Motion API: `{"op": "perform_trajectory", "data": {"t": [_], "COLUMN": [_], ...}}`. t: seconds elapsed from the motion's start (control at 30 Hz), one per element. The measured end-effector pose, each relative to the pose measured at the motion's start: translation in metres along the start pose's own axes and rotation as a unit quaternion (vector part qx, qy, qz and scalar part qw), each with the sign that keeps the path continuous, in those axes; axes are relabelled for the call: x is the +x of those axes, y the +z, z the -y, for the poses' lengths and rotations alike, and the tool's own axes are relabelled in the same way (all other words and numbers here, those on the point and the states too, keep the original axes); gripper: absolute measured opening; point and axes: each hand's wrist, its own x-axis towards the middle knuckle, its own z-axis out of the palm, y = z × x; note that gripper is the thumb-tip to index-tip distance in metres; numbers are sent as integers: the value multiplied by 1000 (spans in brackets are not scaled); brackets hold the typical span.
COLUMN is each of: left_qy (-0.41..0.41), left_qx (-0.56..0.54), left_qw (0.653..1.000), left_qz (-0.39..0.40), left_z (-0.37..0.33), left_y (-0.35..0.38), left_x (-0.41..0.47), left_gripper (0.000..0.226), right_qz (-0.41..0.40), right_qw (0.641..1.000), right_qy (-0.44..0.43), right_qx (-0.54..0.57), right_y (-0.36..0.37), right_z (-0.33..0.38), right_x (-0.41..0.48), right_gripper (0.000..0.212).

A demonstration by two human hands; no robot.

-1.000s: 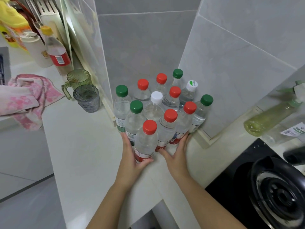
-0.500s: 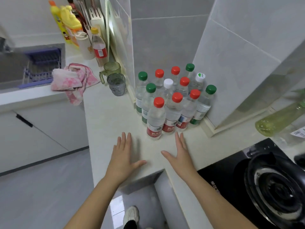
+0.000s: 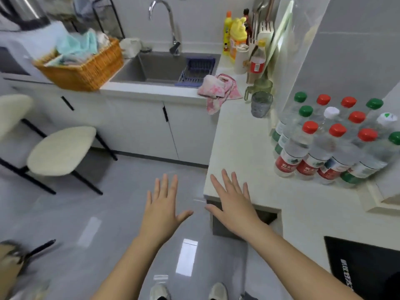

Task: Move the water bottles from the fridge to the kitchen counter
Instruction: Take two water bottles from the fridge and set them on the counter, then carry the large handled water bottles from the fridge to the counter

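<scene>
Twelve water bottles (image 3: pixel 303 146) stand clustered on the kitchen counter (image 3: pixel 238 144), against the tiled corner. Left hand (image 3: pixel 162 204) and right hand (image 3: pixel 232 202): both flat, fingers spread, holding nothing, well clear of the bottles.

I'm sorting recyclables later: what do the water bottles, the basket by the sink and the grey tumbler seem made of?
The water bottles: clear, glossy plastic, likely; you see through them, coloured caps. The basket: woven wicker or rattan, matte, by its orange-brown weave. The grey tumbler: translucent, ribbed; glass or plastic, cannot tell.
</scene>
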Motion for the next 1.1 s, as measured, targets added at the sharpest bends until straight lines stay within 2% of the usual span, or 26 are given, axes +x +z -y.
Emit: {"op": "perform_trajectory", "data": {"t": [0.27,0.47,0.8,1.1], "left_qy": [-156,-248,-373,-445], "left_qx": [-42,-48,-25,-54], "left_qw": [986,965,920,879], "left_qz": [-48,-71,-119,-161], "left_z": [88,168,312,383], "left_y": [-24,-35,-76,-91], "left_x": [-90,-183,-386,-481], "left_gripper": [95,93,90,87], "right_qz": [41,60,90,95], "right_qw": [988,965,901,850], "right_qy": [-133,-232,-400,-488], "right_qx": [-68,-106,-142,-175], "right_y": [30,70,169,216], "right_z": [108,223,447,564], "right_x": [6,-11,-99,-140], "right_gripper": [82,81,77,75]}}
